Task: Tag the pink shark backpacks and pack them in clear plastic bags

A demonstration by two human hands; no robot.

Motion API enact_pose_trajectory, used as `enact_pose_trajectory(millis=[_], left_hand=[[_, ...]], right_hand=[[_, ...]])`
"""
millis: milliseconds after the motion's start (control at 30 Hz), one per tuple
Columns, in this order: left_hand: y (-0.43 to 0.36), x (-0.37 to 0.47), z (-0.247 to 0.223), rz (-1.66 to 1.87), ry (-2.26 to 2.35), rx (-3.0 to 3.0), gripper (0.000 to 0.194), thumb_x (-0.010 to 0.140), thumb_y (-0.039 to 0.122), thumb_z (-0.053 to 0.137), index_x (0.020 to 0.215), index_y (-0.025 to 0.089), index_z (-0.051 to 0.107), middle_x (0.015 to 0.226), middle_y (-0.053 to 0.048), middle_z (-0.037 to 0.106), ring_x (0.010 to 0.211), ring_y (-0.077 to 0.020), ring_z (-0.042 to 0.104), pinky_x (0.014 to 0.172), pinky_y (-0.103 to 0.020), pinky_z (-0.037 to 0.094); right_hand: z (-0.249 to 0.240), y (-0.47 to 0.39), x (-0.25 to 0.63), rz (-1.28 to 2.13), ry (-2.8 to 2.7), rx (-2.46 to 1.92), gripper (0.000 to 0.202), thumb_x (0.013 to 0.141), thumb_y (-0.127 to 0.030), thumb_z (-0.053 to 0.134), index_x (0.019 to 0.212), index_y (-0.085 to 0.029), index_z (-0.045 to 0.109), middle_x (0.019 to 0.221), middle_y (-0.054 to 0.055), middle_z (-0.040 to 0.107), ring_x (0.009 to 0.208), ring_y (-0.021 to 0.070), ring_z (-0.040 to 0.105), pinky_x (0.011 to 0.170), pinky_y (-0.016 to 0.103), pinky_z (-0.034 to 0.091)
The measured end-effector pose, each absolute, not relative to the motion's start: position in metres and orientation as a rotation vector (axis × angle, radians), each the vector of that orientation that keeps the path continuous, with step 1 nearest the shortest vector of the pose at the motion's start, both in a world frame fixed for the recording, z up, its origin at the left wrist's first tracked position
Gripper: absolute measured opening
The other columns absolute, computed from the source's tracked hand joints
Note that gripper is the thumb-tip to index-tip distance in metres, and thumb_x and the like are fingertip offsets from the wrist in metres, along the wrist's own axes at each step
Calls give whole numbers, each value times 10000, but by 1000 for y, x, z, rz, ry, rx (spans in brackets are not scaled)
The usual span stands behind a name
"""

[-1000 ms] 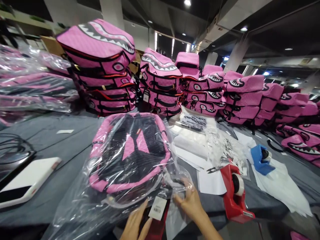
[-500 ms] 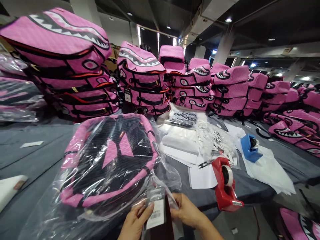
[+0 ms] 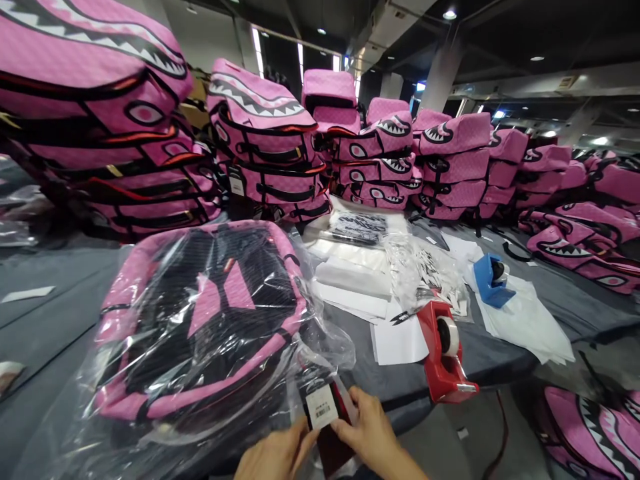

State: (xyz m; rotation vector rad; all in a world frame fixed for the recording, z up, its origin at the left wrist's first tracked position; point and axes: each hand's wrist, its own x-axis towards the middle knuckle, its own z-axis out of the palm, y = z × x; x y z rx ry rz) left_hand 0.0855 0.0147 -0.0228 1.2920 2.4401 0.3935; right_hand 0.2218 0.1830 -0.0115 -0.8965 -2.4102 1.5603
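Observation:
A pink and black backpack lies back panel up inside a clear plastic bag on the table in front of me. At the bag's near end is a dark hang tag with a white barcode sticker. My right hand grips the hang tag from the right, its thumb across the front just below the sticker. My left hand is closed at the tag's lower left, its fingers pinching the clear plastic there. Its fingertips are partly hidden.
A red tape dispenser sits near the table edge, with black snips and white paper beside it. Further back are a blue tape dispenser, white bags and stacked pink backpacks. Another backpack is low at right.
My left thumb has come off the barcode sticker and moved to the tag's lower left. My right thumb now presses on the tag's front. The view has shifted slightly.

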Motion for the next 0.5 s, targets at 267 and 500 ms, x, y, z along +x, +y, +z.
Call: enact_pose_trajectory(millis=[267,500], left_hand=[[93,47,35,351,1828,2905,127,910,159,646,1017,190,707,1068,-45,758,1102,-230,655,994,-362,448],[107,50,39,298,1426,2972,314,786,207,822,597,210,570,685,38,661,767,-168,621,690,-311,433]], right_hand=[[-28,161,245,459,-2679,-526,446,776,-135,569,1216,-192,534,795,30,771,596,208,721,530,262,377],[-61,128,271,285,-2494,-300,178,979,-242,433,990,-181,600,582,-16,669,392,127,588,436,273,318]])
